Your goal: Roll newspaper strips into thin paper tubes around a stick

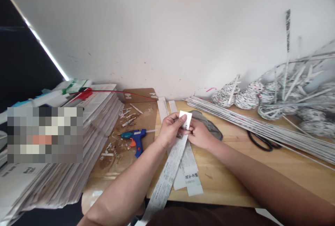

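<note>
A long newspaper strip runs from between my hands down over the table's front edge. My left hand pinches its upper end, thumb on top, where a pale end stands up above the fingers. Close on the other side, my right hand has its fingers curled against the strip's right edge, thumb and forefinger pressed to it. Under it on the table lie more newspaper strips, partly covered by the held one. Behind my right hand is a grey cloth-like piece, partly hidden.
Left of my hands, a blue glue gun lies on brown cardboard among paper scraps. A tall stack of newspapers stands farther left. At right are rolled paper sticks, black-handled scissors and woven paper shapes by the wall.
</note>
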Tool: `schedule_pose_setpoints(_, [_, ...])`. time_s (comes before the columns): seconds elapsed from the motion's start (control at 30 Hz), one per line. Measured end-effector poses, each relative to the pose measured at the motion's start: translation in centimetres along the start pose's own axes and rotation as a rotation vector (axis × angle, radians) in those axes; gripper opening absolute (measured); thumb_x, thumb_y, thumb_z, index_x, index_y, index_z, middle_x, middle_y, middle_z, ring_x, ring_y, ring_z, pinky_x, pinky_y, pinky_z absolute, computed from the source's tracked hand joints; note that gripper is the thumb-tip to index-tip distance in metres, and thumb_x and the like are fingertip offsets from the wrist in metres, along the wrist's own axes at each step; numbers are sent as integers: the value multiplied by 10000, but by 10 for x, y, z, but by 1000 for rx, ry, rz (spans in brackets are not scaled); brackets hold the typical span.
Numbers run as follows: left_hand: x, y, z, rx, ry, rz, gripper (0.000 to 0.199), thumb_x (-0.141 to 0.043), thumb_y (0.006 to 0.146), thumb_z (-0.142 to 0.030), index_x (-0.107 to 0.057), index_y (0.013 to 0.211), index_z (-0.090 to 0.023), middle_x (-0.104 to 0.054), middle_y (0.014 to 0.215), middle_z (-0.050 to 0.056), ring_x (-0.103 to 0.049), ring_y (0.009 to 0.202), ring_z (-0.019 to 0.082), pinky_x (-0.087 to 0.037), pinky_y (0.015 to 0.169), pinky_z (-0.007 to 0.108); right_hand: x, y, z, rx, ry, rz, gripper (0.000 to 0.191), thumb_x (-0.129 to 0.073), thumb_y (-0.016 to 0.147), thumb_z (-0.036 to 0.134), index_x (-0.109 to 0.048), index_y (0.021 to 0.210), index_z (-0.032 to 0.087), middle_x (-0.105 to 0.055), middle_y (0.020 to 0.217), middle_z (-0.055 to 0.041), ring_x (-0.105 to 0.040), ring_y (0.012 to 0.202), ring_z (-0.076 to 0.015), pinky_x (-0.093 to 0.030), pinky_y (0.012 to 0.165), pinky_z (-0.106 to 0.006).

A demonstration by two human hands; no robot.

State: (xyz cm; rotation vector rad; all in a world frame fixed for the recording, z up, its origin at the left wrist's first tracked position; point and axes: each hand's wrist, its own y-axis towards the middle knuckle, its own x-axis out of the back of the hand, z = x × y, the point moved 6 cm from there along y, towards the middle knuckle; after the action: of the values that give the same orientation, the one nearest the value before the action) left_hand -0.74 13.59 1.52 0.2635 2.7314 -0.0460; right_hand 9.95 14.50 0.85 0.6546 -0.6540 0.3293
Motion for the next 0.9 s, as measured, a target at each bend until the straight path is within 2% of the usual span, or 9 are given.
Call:
schedule_pose_setpoints(0.1, [4,2,4,21,35,-46,361,-732,729,-436,-628,885,-128,-692,728,52,-693,619,152,-555,527,205,16,3,-11,-125,208,-108,244,-515,848,181,-639,1058,191,-671,1029,-81,-614,929,-213,-475,832,-346])
schedule_pose_setpoints(0.2, [8,3,5,35,48,-86,372,-736,718,-447,-629,888,-133,-696,733,52,-689,609,146,-544,509,198,17,3,-20,-210,393,-17,263,-482,926,349,-683,969,184,-695,911,-57,-636,869,-202,-496,803,-334])
schedule_pose_setpoints(0.3, [13,3,0,12,22,-141,357,-734,721,-442,-602,868,-145,-679,672,30,-661,528,129,-496,434,176,12,0,-22,-246,376,71,327,-506,917,436,-711,856,188,-700,804,-40,-645,793,-202,-504,746,-327])
schedule_pose_setpoints(0.37, [16,3,-7,-13,-18,-165,340,-736,722,-426,-580,850,-153,-657,628,7,-627,469,111,-437,374,153,10,-1,-20,-240,360,65,272,-559,889,425,-720,905,207,-715,878,-45,-656,829,-211,-510,769,-343])
schedule_pose_setpoints(0.47, [20,4,-15,-41,-75,-183,317,-735,727,-405,-556,822,-160,-639,610,-12,-595,436,89,-388,341,134,6,-3,-17,-266,491,55,276,-588,871,388,-687,1067,221,-712,1031,-68,-672,879,-212,-528,793,-363])
schedule_pose_setpoints(0.6, [21,5,-12,0,-41,-202,340,-751,705,-415,-567,826,-157,-646,622,-6,-620,466,101,-435,373,144,9,-2,-20,-283,507,-20,246,-595,868,378,-700,1010,208,-718,991,-70,-670,898,-206,-528,807,-359])
schedule_pose_setpoints(0.7, [18,6,-3,43,23,-162,368,-766,686,-422,-597,866,-149,-673,676,18,-668,559,130,-516,465,182,14,-2,-24,-318,524,-68,290,-579,872,436,-712,912,181,-718,856,-66,-668,807,-194,-522,670,-302])
schedule_pose_setpoints(0.8, [15,6,4,42,68,-109,366,-750,707,-425,-630,910,-146,-699,754,43,-691,645,143,-551,541,206,17,-1,-24,-361,629,-58,337,-558,879,463,-702,955,167,-708,822,-69,-658,756,-178,-457,543,-238])
schedule_pose_setpoints(0.9, [15,6,10,58,108,-74,357,-713,746,-429,-647,958,-149,-714,804,58,-692,665,144,-556,560,211,22,2,-18,-347,678,-26,308,-593,857,437,-700,990,181,-691,872,-58,-626,751,-163,-449,551,-234])
